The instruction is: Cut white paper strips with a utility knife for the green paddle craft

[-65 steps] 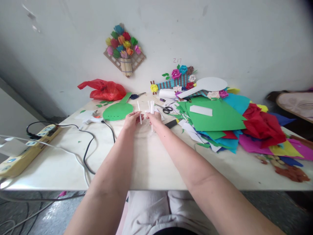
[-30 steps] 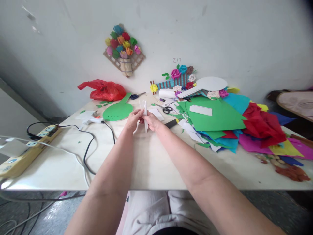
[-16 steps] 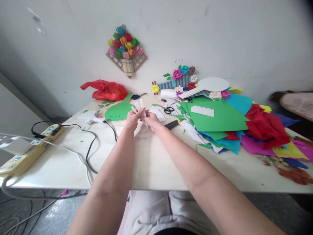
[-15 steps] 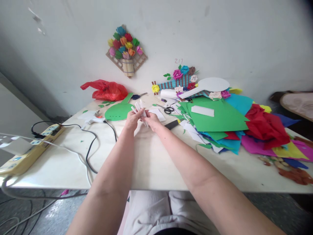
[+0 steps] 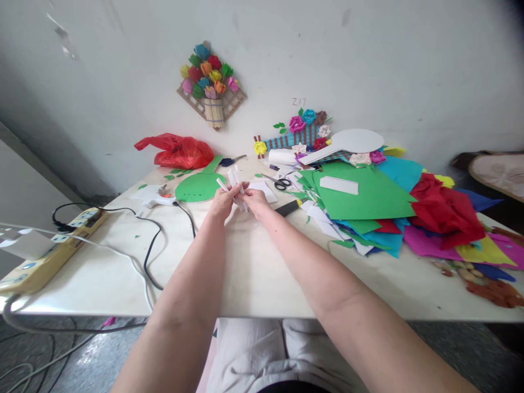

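Note:
Both hands meet over the middle of the table around a small bundle of thin white paper rolls (image 5: pixel 234 176). My left hand (image 5: pixel 226 201) is closed on the bundle, whose ends stick up past the fingers. Against its lower side, my right hand (image 5: pixel 254 201) also grips the rolls with bent fingers. Just behind the left hand lies a round green card piece (image 5: pixel 198 187) with a handle-like strip. A white paper sheet (image 5: pixel 264 191) rests behind the right hand, and black-handled scissors (image 5: pixel 281 184) lie a little farther right.
A white glue gun (image 5: pixel 159 201) and its cord are left of the hands. A yellow power strip (image 5: pixel 61 245) sits at the left edge. Green card sheets (image 5: pixel 364 196) and coloured paper pile up on the right. A red plastic bag (image 5: pixel 184 153) lies at the back.
The white rolls have shifted within my fingers, one now leaning farther left. Both hands stay in nearly the same place.

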`<state>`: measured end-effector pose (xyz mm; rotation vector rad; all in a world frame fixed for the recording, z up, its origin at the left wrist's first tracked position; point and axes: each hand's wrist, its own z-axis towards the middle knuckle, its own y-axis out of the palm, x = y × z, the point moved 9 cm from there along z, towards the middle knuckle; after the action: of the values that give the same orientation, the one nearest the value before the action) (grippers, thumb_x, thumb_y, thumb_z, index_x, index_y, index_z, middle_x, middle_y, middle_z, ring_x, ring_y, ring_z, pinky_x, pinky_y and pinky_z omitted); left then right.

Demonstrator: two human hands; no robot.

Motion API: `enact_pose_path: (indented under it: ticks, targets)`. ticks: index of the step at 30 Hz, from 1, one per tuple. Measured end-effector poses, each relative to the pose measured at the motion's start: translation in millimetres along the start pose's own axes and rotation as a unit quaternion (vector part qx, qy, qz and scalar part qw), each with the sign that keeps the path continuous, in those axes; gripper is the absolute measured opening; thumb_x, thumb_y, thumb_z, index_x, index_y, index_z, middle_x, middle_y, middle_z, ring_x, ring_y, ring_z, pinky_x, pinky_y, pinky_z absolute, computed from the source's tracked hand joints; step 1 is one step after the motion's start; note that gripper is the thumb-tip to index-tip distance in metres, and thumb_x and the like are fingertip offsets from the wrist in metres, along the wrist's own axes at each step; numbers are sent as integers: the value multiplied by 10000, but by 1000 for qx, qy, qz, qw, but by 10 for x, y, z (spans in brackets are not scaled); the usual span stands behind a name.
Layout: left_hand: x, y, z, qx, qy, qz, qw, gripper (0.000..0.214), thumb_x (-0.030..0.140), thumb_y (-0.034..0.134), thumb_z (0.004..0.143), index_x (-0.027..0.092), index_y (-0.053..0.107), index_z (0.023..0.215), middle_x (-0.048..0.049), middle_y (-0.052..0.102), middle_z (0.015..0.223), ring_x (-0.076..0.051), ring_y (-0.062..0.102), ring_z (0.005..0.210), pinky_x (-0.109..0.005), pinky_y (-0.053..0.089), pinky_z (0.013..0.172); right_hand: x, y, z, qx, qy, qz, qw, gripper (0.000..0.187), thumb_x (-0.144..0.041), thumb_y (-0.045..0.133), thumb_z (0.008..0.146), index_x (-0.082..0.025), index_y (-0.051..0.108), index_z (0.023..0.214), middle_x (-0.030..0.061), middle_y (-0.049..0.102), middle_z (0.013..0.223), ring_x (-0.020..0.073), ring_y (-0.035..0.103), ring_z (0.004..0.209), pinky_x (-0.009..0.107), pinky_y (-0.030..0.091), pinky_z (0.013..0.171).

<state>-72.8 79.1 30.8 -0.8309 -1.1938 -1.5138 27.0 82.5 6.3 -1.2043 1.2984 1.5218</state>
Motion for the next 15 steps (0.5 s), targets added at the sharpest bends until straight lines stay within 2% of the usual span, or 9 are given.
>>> enact_pose_path:
  ticks: [3, 7, 13, 15]
  targets:
    - [17, 12, -3, -1, 3, -10, 1000, 488, 496, 903, 541, 119, 769, 820, -116, 769, 854, -228, 712, 853, -280, 528, 756, -5, 29, 9, -19, -7, -12, 1000, 38, -167, 703, 770, -159, 696, 734, -53, 631, 565, 72, 564, 547, 180, 434, 615]
    - [-15, 30, -7, -12, -5, 25, 1000, 495, 538, 880, 565, 119, 754, 796, -105, 757, 813, -200, 697, 750, -265, 516, 670, -24, 71, 5, -51, -27, -66, 996, 57, -113, 674, 759, -168, 687, 751, -52, 632, 590, 82, 571, 575, 188, 439, 628]
    - [-28, 106, -50, -31, -23, 46, 998, 594, 606, 875, 533, 107, 733, 822, -108, 746, 798, -207, 683, 743, -281, 514, 669, -76, 60, -9, -47, -68, -171, 982, 97, -101, 692, 714, -189, 656, 694, -55, 589, 562, 88, 527, 557, 182, 399, 564]
    - [-6, 120, -55, -37, -16, 59, 997, 588, 609, 875, 531, 115, 732, 814, -80, 724, 738, -179, 654, 675, -257, 489, 600, -77, 45, 6, -34, -68, -171, 982, 105, -115, 666, 734, -187, 636, 665, -45, 589, 557, 89, 529, 548, 183, 401, 551]
